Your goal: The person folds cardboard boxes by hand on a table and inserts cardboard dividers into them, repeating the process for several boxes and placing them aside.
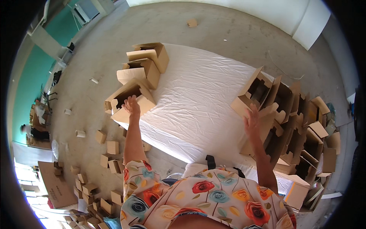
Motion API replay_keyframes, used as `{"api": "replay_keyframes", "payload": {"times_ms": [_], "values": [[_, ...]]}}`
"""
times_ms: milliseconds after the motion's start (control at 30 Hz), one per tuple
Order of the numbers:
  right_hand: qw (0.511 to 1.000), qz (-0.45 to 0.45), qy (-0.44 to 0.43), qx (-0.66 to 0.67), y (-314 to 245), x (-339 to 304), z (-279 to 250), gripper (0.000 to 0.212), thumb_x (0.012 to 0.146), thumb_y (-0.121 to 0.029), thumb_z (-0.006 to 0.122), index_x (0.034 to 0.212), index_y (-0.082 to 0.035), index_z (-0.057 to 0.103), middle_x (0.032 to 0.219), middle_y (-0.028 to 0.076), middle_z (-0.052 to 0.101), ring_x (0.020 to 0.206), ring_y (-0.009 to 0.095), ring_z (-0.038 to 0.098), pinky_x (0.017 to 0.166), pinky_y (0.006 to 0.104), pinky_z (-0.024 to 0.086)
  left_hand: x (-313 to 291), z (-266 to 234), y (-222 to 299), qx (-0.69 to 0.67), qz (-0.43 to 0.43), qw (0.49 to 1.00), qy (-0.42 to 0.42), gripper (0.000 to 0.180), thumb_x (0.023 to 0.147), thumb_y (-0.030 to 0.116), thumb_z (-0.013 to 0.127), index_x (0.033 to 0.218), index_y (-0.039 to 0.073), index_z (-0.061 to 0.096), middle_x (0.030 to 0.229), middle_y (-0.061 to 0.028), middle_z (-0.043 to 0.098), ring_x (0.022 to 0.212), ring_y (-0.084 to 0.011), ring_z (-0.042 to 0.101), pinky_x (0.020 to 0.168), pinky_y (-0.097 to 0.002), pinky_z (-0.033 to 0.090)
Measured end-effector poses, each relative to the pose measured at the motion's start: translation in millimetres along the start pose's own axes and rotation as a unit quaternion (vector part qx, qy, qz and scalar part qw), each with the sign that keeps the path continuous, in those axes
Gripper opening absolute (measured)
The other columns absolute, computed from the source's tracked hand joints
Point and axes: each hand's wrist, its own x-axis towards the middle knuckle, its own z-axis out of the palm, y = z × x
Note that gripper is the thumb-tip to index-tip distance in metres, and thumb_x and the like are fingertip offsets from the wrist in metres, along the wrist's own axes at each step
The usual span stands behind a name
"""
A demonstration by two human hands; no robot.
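One concrete floor point(103, 57) spreads under everything, bounded by a teal wall point(28, 86) on the left and a white wall point(282, 13) at the far right. One bench point(198, 87) stands in the middle, draped in wrinkled white sheeting, its centre bare between two groups of cardboard. The right-hand boxes point(242, 105) number at least eight, all open and packed closely together; their overlap prevents an exact count. The left-hand boxes point(153, 74) number three, open and set in a line along the bench's left edge. One big cardboard sheet point(57, 187) leans at the lower left, and one other person point(38, 133) is at the far left. The wearer's floral garment point(219, 196) fills the lower middle.

The left hand point(132, 105) is at the nearest box point(146, 102) of the three, its fingers loosely apart; whether they touch the cardboard I cannot tell. The right hand point(251, 121) is beside the right-hand group, fingers spread, slightly blurred; its forearm hides part of those boxes.

More than a dozen small boxes point(113, 147) litter the floor at the lower left. Smaller still are three white rolls point(80, 133), one thin cord point(292, 77) and one cardboard scrap point(191, 23).
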Motion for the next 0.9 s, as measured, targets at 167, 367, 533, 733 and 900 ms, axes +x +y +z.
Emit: {"api": "replay_keyframes", "payload": {"times_ms": [167,367,533,733,900], "values": [[0.991,0.023,-0.061,0.117,-49,-14,2,0.027,0.078,0.000,0.052,0.104,-0.006,0.051,0.123,0.015,0.040,0.116,0.031,0.038,0.093,0.0368,0.035,-37,-21,58,-0.123,0.193,0.961,0.157,0.023,0.062,0.002,0.052,0.077,0.018,0.059,0.078,0.0004,0.054,0.076,-0.0188,0.050,0.063,-0.0350,0.032],[0.959,-0.098,-0.030,0.263,-112,18,11,0.022,0.078,0.001,0.053,0.099,-0.003,0.054,0.113,0.014,0.049,0.108,0.031,0.045,0.087,0.0346,0.041,-134,-79,163,-0.263,0.359,0.892,0.080,0.016,0.063,0.006,0.050,0.076,0.013,0.057,0.075,-0.0016,0.048,0.076,-0.0201,0.047,0.063,-0.0349,0.033],[0.984,-0.094,-0.039,0.145,-89,12,52,0.028,0.072,-0.003,0.061,0.099,-0.004,0.055,0.109,0.014,0.052,0.106,0.034,0.046,0.088,0.0390,0.040,-189,-103,210,-0.252,0.403,0.877,0.069,0.006,0.069,0.013,0.055,0.070,0.011,0.061,0.076,-0.0026,0.052,0.074,-0.0200,0.048,0.062,-0.0336,0.035],[0.994,0.023,-0.096,-0.052,-43,-31,59,0.063,0.064,-0.011,0.070,0.118,0.001,0.040,0.130,0.024,0.027,0.123,0.038,0.021,0.101,0.0440,0.021,-172,-122,203,-0.286,0.205,0.919,-0.178,0.031,0.075,0.037,0.059,0.063,0.009,0.061,0.073,-0.0049,0.054,0.087,-0.0216,0.052,0.072,-0.0372,0.038],[0.985,0.084,-0.149,-0.006,-25,-33,80,0.089,0.064,-0.024,0.073,0.127,0.010,0.020,0.134,0.029,0.014,0.125,0.041,0.016,0.102,0.0424,0.020,-149,-89,180,-0.185,0.061,0.954,-0.230,0.079,0.065,0.024,0.073,0.128,0.022,0.026,0.129,-0.0187,0.022,0.103,-0.0328,0.048,0.086,-0.0510,0.035]]}}
